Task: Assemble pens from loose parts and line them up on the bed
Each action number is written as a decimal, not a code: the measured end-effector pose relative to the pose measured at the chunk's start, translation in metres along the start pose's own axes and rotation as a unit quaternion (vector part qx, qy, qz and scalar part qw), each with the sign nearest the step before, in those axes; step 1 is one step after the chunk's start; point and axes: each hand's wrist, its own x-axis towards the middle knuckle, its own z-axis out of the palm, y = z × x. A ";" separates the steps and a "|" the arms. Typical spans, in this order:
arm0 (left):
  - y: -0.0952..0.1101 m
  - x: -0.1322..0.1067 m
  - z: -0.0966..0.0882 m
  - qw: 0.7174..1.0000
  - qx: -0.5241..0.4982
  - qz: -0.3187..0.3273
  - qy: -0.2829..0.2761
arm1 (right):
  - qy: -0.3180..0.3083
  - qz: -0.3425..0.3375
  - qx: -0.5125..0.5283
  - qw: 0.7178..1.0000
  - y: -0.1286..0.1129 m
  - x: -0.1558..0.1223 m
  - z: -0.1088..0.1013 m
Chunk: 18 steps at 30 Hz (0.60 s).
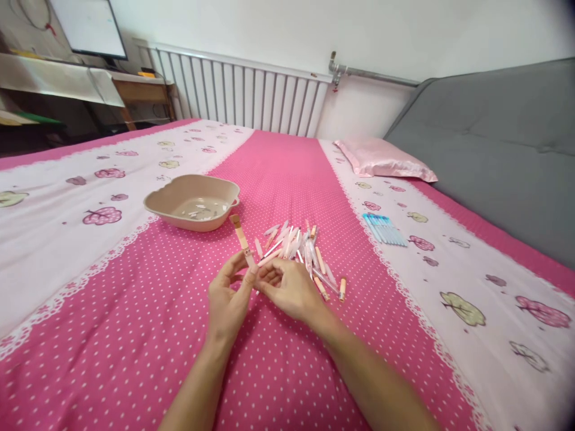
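Note:
A pen [241, 234] with a peach cap section, a brown top and a pale pink lower part stands tilted in my left hand [230, 292], pinched between thumb and fingers. My right hand [287, 286] is closed at the pen's lower end, its fingertips meeting my left thumb. The fingers hide that end. Just beyond my right hand lies a loose pile of pink pen parts [294, 242], with slim barrels and peach caps mixed together. One short peach cap [342, 288] with a dark end lies apart at the pile's right side.
A beige basin [193, 222] with small white and clear pieces inside sits ahead to the left. A row of blue pens [385, 230] lies to the right. All rest on a pink dotted bedspread [287, 161]. Farther off are a pink pillow [384, 158] and a grey headboard [489, 126].

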 end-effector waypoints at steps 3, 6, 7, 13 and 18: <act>0.006 0.000 -0.003 0.991 0.107 0.057 0.061 | 0.043 -0.008 0.009 0.999 0.004 0.007 -0.002; 0.004 -0.001 -0.006 0.958 0.243 0.080 0.127 | 0.112 -0.032 0.020 0.993 0.008 0.013 -0.008; 0.001 -0.002 -0.006 0.941 0.295 0.102 0.129 | 0.138 -0.039 0.019 0.989 0.010 0.014 -0.012; -0.026 -0.018 -0.010 0.865 0.478 0.150 0.019 | 0.283 -0.003 -0.064 0.957 0.029 -0.010 -0.054; -0.029 -0.033 -0.013 0.813 0.566 0.136 -0.033 | 0.357 0.069 -0.134 0.922 0.051 -0.047 -0.115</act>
